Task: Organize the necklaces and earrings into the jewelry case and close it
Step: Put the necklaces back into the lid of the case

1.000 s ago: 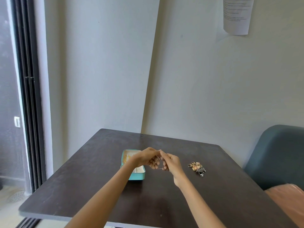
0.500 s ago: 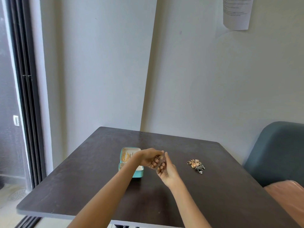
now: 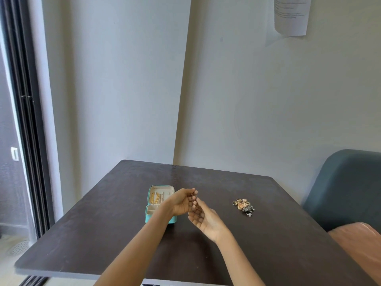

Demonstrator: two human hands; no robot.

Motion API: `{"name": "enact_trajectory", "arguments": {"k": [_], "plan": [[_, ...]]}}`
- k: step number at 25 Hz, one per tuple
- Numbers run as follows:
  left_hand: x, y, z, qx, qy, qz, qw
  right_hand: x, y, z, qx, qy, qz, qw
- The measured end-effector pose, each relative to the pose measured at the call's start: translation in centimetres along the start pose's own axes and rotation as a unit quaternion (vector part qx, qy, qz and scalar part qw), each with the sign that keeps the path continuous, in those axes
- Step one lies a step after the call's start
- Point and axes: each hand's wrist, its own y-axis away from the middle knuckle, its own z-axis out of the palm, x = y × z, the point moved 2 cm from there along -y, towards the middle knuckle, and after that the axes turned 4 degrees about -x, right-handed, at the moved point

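Observation:
A small turquoise jewelry case lies open on the dark table, with gold pieces in its cream lining. My left hand hovers just right of the case, its fingertips pinched on a thin dark chain, a necklace, that hangs down. My right hand is cupped palm-up right under the chain's lower end, fingers apart. A little heap of earrings and other jewelry lies on the table to the right, apart from both hands.
A teal armchair stands at the table's right side, with a tan cushion in front of it. Grey walls meet behind the table, and a paper sheet hangs high up. A dark door frame runs along the left.
My right hand let go of the chain, dropped and turned palm-up beneath it. The left hand kept its pinch, so the chain now hangs down instead of being stretched between both hands.

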Motion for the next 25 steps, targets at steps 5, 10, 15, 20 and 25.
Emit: {"name": "enact_trajectory", "arguments": {"k": [5, 10, 15, 20, 25], "plan": [[-0.1, 0.2, 0.1, -0.013, 0.02, 0.009, 1.0, -0.5, -0.3, 0.1, 0.048, -0.015, 0.004, 0.999], [0.6, 0.4, -0.3, -0.023, 0.002, 0.018, 1.0, -0.5, -0.8, 1.0, -0.012, -0.005, 0.002, 1.0], [1.4, 0.8, -0.9, -0.009, -0.035, 0.003, 0.999, -0.9, -1.2, 1.0, 0.016, 0.012, -0.037, 0.999], [1.2, 1.1, -0.9, -0.012, -0.048, -0.007, 0.999, -1.8, -1.2, 0.7, 0.026, 0.073, -0.007, 0.997], [1.3, 0.4, 0.1, -0.007, -0.033, 0.019, 0.999, -2.6, -1.1, 0.8, 0.031, -0.046, -0.001, 0.998]]}}
